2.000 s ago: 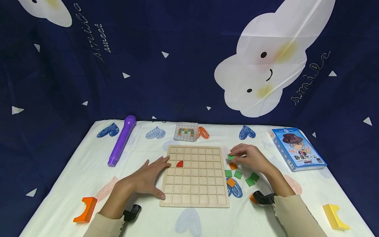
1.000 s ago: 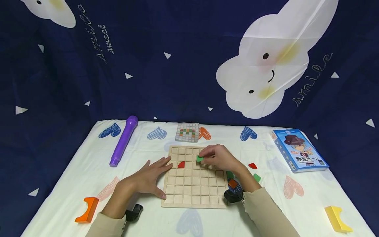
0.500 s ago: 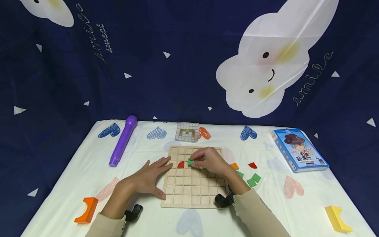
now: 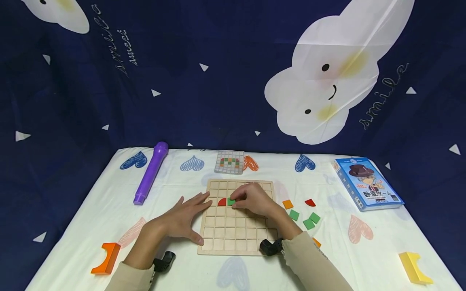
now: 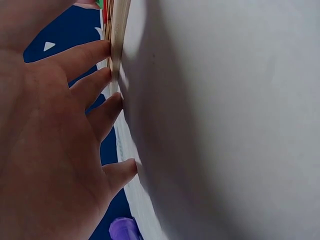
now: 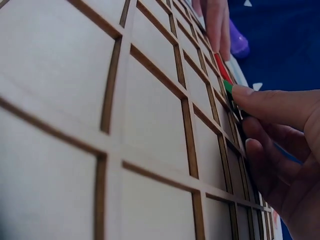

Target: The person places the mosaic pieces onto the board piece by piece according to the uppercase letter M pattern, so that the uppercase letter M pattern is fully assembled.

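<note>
A wooden grid board (image 4: pixel 240 244) lies on the cloth between the hands. The left hand (image 4: pixel 181 216) rests spread at its left edge, fingertips and thumb touching the frame; the left wrist view shows those straight fingers (image 5: pixel 102 117) along the rim. A red quarter-round tile (image 4: pixel 222 202) sits in a cell in the upper left of the board. Right beside it, the right hand (image 4: pixel 253 199) pinches a green square tile (image 4: pixel 231 202) between thumb and fingers, down at the neighbouring cell. In the right wrist view the thumb covers much of the green tile (image 6: pixel 228 86), which borders the red one.
Right of the board lie several loose tiles, among them a red piece (image 4: pixel 310 203) and an orange square (image 4: pixel 287 204). A pattern card (image 4: pixel 229 162) is behind the board. Farther out are a purple microphone-shaped stick (image 4: pixel 151 173), a blue box (image 4: pixel 367 184), an orange block (image 4: pixel 106 258) and a yellow block (image 4: pixel 415 267).
The right hand has picked up a green tile from the pile and carried it left over the board, down beside the red tile. The left hand has stayed at the board's edge.
</note>
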The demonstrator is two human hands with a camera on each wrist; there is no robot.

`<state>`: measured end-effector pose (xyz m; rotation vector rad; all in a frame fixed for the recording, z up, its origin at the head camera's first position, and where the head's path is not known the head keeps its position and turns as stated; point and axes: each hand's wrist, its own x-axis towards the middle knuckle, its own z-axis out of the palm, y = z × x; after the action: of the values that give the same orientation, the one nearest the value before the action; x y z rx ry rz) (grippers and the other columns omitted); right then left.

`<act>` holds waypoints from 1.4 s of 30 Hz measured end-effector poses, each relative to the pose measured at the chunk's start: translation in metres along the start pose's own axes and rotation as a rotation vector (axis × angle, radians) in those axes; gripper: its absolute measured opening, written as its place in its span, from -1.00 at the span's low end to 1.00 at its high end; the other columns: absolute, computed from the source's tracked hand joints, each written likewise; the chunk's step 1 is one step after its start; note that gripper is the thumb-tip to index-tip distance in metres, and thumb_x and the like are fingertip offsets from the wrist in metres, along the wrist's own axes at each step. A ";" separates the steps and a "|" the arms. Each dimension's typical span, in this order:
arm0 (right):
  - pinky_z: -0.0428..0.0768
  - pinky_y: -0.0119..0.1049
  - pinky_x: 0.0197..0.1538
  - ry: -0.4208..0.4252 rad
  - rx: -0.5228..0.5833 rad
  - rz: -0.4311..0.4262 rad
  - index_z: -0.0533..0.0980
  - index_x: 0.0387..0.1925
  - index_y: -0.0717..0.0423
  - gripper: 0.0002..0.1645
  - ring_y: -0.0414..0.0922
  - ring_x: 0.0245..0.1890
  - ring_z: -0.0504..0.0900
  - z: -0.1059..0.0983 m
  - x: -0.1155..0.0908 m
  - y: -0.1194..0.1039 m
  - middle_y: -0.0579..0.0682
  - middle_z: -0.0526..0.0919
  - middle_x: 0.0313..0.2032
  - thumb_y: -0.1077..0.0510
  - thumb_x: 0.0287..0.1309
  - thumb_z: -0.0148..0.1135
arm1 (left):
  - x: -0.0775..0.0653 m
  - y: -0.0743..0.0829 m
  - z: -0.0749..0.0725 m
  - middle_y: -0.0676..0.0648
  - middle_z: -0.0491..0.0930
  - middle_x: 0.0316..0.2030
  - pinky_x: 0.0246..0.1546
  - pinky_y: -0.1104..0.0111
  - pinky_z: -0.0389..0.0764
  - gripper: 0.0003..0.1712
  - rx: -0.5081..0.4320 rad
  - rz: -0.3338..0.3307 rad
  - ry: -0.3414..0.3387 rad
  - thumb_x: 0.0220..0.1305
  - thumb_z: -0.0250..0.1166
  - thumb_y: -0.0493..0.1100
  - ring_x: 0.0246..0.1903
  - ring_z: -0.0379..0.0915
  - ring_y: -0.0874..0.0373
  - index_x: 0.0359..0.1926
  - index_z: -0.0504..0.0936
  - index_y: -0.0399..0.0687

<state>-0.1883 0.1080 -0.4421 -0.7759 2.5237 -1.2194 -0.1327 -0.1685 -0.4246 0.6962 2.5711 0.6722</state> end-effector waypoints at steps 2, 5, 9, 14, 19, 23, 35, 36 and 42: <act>0.66 -0.48 -0.10 0.000 -0.012 -0.003 0.78 -0.21 0.04 -0.81 -0.18 -0.13 0.74 0.001 0.001 -0.001 -0.06 0.82 -0.14 0.20 0.08 0.52 | 0.000 -0.001 0.001 -0.13 -0.01 0.64 0.51 -0.44 -0.17 0.35 0.003 -0.002 0.000 -0.27 0.66 0.28 0.64 -0.16 -0.23 0.53 0.28 -0.10; 0.65 -0.47 -0.09 0.003 -0.030 -0.013 0.78 -0.23 0.04 -0.83 -0.18 -0.14 0.73 0.001 0.002 -0.001 -0.06 0.83 -0.16 0.21 0.07 0.52 | 0.001 -0.001 0.001 -0.13 -0.01 0.64 0.51 -0.43 -0.16 0.35 0.006 -0.003 0.003 -0.27 0.66 0.27 0.64 -0.16 -0.22 0.53 0.28 -0.11; 0.65 -0.42 -0.01 0.008 -0.055 -0.021 0.78 -0.25 0.04 -0.84 -0.16 -0.10 0.74 0.002 0.004 -0.001 -0.08 0.82 -0.18 0.22 0.06 0.53 | 0.001 -0.003 0.001 -0.13 -0.02 0.64 0.51 -0.44 -0.16 0.35 0.008 -0.003 0.006 -0.27 0.66 0.28 0.64 -0.16 -0.22 0.53 0.27 -0.12; 0.64 -0.43 -0.05 0.003 -0.084 -0.025 0.79 -0.26 0.04 -0.85 -0.19 -0.16 0.71 0.002 0.005 -0.001 -0.08 0.82 -0.19 0.22 0.06 0.53 | 0.002 -0.004 0.000 -0.13 -0.02 0.65 0.51 -0.44 -0.17 0.35 0.013 -0.001 0.005 -0.26 0.65 0.28 0.64 -0.16 -0.22 0.53 0.27 -0.12; 0.60 -0.50 -0.16 -0.005 -0.083 -0.029 0.78 -0.27 0.05 -0.86 -0.24 -0.26 0.65 0.002 0.006 -0.001 -0.05 0.81 -0.20 0.23 0.07 0.52 | 0.001 -0.004 -0.001 -0.12 -0.04 0.65 0.51 -0.45 -0.18 0.35 0.011 0.001 0.000 -0.24 0.65 0.29 0.64 -0.18 -0.22 0.54 0.27 -0.12; 0.59 -0.50 -0.18 -0.012 -0.073 -0.026 0.78 -0.27 0.06 -0.87 -0.26 -0.28 0.62 0.002 0.007 -0.001 -0.05 0.81 -0.20 0.23 0.09 0.51 | 0.001 -0.003 0.000 -0.13 -0.04 0.65 0.51 -0.44 -0.19 0.35 0.002 0.003 -0.001 -0.25 0.65 0.29 0.64 -0.18 -0.23 0.54 0.27 -0.11; 0.60 -0.50 -0.18 -0.031 -0.077 -0.031 0.79 -0.27 0.07 -0.86 -0.27 -0.27 0.63 0.002 0.008 0.000 -0.04 0.81 -0.19 0.24 0.08 0.51 | 0.001 -0.004 0.000 -0.11 -0.04 0.65 0.50 -0.45 -0.19 0.35 0.003 -0.004 -0.002 -0.26 0.65 0.29 0.64 -0.18 -0.22 0.53 0.27 -0.11; 0.60 -0.51 -0.18 -0.032 -0.078 -0.032 0.79 -0.26 0.08 -0.86 -0.27 -0.26 0.64 0.002 0.008 0.000 -0.04 0.81 -0.18 0.24 0.08 0.51 | 0.001 -0.004 0.000 -0.11 -0.04 0.65 0.51 -0.45 -0.19 0.35 0.003 -0.004 -0.002 -0.26 0.65 0.28 0.64 -0.18 -0.22 0.53 0.27 -0.11; 0.61 -0.52 -0.17 -0.039 -0.088 -0.040 0.79 -0.26 0.09 -0.85 -0.25 -0.24 0.66 0.000 0.006 0.000 -0.03 0.81 -0.18 0.24 0.08 0.51 | 0.002 -0.002 0.001 -0.13 -0.04 0.65 0.51 -0.44 -0.19 0.34 0.001 0.000 -0.005 -0.25 0.65 0.27 0.64 -0.18 -0.22 0.53 0.27 -0.11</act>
<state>-0.1933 0.1041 -0.4418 -0.8658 2.5568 -1.1013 -0.1349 -0.1685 -0.4272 0.6968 2.5668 0.6682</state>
